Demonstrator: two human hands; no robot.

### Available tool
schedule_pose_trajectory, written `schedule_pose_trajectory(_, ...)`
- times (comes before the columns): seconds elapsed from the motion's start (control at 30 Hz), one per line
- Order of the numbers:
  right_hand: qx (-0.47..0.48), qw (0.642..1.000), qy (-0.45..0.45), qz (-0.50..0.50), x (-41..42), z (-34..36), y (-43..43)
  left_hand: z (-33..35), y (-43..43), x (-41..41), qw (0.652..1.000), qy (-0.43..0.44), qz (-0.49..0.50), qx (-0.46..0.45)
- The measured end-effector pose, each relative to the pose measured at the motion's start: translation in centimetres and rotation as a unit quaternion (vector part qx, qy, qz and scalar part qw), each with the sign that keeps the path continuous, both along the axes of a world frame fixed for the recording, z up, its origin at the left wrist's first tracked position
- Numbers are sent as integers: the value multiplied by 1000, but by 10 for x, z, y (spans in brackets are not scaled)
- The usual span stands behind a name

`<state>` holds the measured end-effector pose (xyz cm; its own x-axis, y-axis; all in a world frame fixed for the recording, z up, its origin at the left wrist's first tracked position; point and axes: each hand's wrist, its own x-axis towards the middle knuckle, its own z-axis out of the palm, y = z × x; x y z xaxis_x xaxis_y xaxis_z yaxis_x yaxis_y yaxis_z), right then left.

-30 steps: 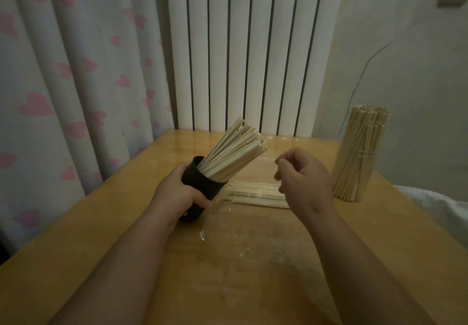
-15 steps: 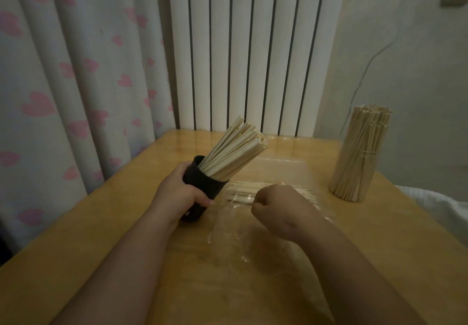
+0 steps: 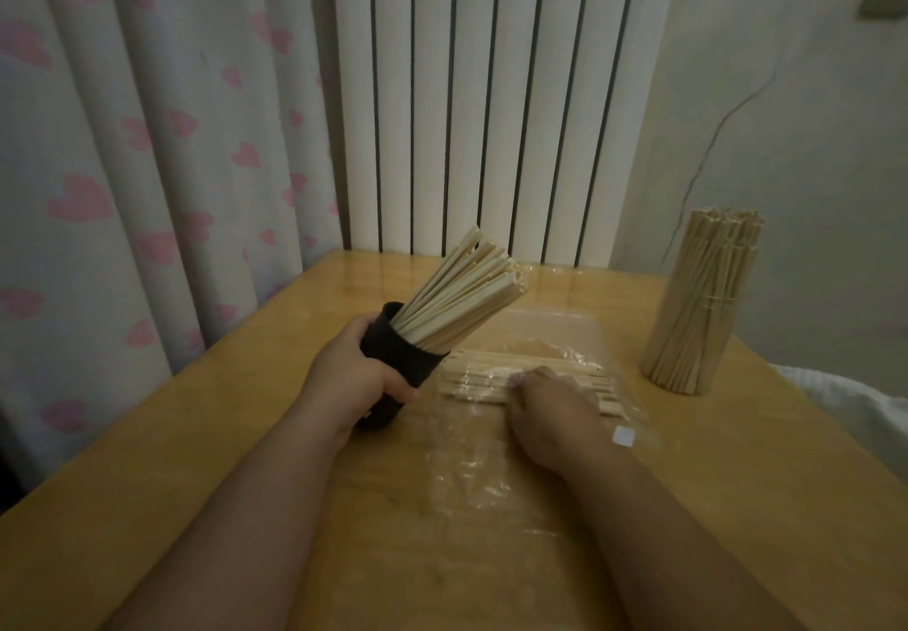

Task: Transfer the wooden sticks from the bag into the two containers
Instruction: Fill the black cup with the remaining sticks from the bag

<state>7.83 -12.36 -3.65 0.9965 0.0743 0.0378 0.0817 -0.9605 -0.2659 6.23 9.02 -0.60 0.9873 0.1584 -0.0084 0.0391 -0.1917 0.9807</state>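
Mid-frame, the left hand (image 3: pixel 354 380) is gripping a black cup (image 3: pixel 398 357), tilting it toward the bag (image 3: pixel 491 483), seemingly for easier loading; the right hand (image 3: pixel 550 419) is touching bagged sticks (image 3: pixel 476 380), its grip unclear

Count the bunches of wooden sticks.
3: one in the black cup the left hand grips, one lying in the clear bag at the right hand, a standing bundle at right.

Dim, warm indoor light, low contrast, some noise. No clear source direction; shadows faint and diffuse. Soft glare on the far edge of the table (image 3: pixel 221 424) by the radiator (image 3: pixel 467 114), plus small glints on the clear bag (image 3: pixel 467 473). Wide-angle bowing at the edges: curtain (image 3: pixel 123 163) folds lean. Centre fairly sharp, bottom of frame soft.
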Motion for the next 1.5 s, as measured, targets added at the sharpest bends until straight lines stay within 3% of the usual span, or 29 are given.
schedule_pose_trajectory(0.2, -32, 999, -24, -5, 4, -5, 1, 0, 0, 0, 1000, -1, -4, 4)
schedule_pose_trajectory(0.47, 4, 999, -53, -3, 5, -4, 1, 0, 0, 1, 1000, 1, 1, 13)
schedule_pose_trajectory(1.03, 28, 999, -26, 37, 4, -4, 2, -2, 1, 2, 1000, 5, 1, 21)
schedule_pose_trajectory(1.3, -32, 999, -5, 36, 2, 1, 3, -2, 1, 4, 1000, 8, 7, 27)
schedule_pose_trajectory(1.5, -24, 999, -2, 30, -4, 7, 4, 0, -1, 2, 1000, 6, 9, 25)
